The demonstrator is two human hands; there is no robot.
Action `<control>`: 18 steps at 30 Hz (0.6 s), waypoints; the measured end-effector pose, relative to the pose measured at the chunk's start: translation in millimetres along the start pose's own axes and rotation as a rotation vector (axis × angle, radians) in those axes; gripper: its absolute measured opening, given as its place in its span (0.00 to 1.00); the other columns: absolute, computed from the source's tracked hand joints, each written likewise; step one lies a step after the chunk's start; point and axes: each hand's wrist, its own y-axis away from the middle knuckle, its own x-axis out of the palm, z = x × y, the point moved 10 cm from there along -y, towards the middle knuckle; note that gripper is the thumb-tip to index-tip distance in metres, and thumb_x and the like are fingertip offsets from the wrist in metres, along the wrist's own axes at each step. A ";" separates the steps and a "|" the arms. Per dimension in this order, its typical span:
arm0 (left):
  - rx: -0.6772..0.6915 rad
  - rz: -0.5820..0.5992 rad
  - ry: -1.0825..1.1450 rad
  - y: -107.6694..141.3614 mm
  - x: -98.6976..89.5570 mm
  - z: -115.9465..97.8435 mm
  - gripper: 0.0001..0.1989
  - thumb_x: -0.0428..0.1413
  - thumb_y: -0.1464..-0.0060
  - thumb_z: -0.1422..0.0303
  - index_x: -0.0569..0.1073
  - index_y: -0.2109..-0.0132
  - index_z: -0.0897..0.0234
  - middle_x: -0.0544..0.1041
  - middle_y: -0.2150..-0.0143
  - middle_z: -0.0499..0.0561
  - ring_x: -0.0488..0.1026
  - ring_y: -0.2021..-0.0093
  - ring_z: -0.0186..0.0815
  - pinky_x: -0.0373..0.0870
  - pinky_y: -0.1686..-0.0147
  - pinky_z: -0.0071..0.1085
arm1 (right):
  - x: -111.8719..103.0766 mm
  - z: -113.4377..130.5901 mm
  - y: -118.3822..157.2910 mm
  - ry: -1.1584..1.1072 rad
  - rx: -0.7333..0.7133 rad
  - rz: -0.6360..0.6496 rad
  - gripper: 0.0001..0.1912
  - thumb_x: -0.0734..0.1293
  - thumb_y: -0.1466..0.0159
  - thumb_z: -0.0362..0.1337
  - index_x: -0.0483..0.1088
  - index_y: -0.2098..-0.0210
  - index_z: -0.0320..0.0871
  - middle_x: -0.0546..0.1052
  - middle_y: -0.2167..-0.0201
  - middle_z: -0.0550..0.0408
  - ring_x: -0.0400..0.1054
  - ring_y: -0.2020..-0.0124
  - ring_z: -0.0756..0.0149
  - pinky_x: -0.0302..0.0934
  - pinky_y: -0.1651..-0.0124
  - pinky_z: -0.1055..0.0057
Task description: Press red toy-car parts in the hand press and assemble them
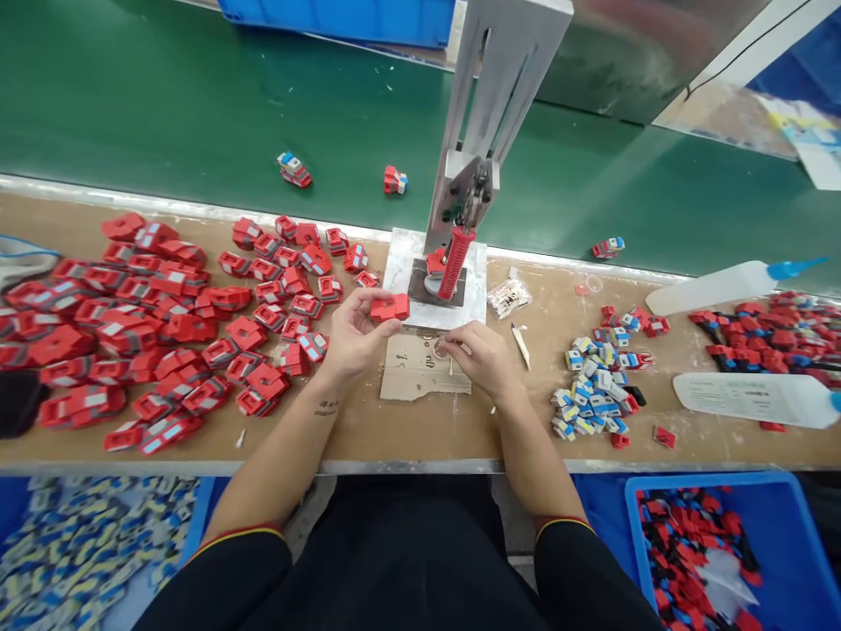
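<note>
My left hand is closed on a red plastic toy part, held between thumb and fingers in front of the hand press. My right hand pinches a thin white stick, which looks like a cotton swab, over a torn piece of cardboard with dark glue-like spots. Just behind both hands stands the hand press with its red handle and metal base plate. Another red part sits under the press, partly hidden by the handle.
Many red parts cover the bench's left side. On the right are white-blue parts, two glue bottles and a bag of cotton swabs. Behind runs a green belt bearing several assembled pieces. A blue bin stands below right.
</note>
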 end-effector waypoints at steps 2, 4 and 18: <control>0.026 0.010 -0.049 5.9 4.1 -3.7 0.33 0.75 0.52 0.50 0.73 0.46 0.58 0.83 0.54 0.54 0.83 0.56 0.39 0.82 0.54 0.35 | 3.6 2.3 1.3 0.004 -0.018 -0.004 0.10 0.70 0.29 0.43 0.78 0.67 0.51 0.84 0.69 0.52 0.76 0.66 0.60 0.71 0.59 0.63; 0.046 0.017 -0.097 10.8 7.9 -8.5 0.33 0.75 0.53 0.52 0.74 0.45 0.60 0.84 0.51 0.56 0.84 0.53 0.42 0.82 0.50 0.38 | 7.0 4.3 2.9 0.019 -0.037 0.005 0.09 0.70 0.29 0.43 0.79 0.66 0.52 0.85 0.68 0.52 0.76 0.66 0.59 0.72 0.59 0.62; -0.080 0.045 0.023 22.0 24.0 -7.0 0.24 0.72 0.52 0.55 0.67 0.59 0.59 0.83 0.52 0.54 0.82 0.67 0.34 0.81 0.67 0.32 | -82.1 -3.0 29.4 -0.443 0.085 -0.638 0.14 0.81 0.40 0.46 0.74 0.69 0.49 0.79 0.74 0.59 0.75 0.72 0.65 0.69 0.69 0.66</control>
